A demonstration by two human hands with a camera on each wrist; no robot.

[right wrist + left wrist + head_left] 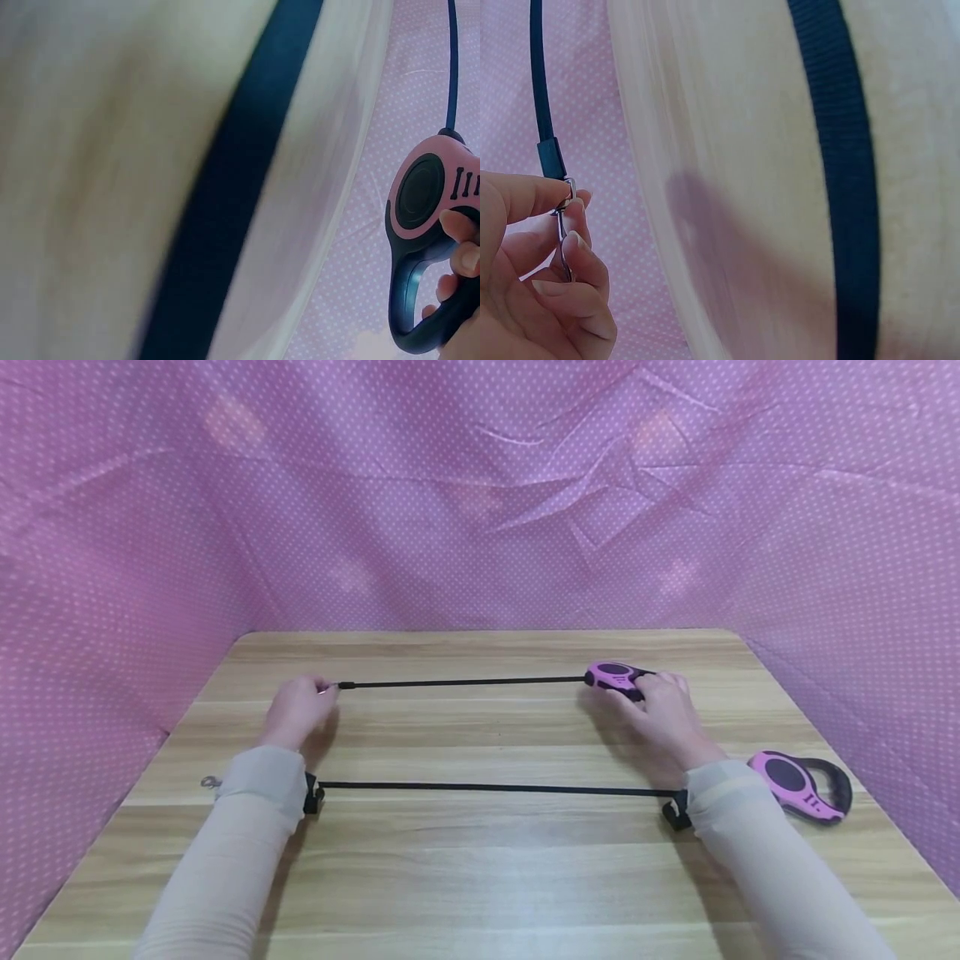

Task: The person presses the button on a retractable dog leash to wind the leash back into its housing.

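A retractable dog leash, pink and black, is held between my two hands. My right hand (666, 710) grips its looped handle, fingers wrapped through the loop in the right wrist view, with the pink casing (435, 180) beyond the thumb. The black strap (465, 682) runs out straight and taut to the left. There my left hand (296, 712) pinches the silver metal clip (561, 244) at the strap's end between thumb and fingers. The held leash appears raised off the table, above its shadow.
A second pink and black leash (787, 785) lies on the wooden table (480, 877) at right. Its strap (495, 788) stretches leftward beneath both wrists to a metal clip (211, 782). Black wrist cameras (677, 812) hang under the sleeves. Pink dotted cloth (450, 527) surrounds the table.
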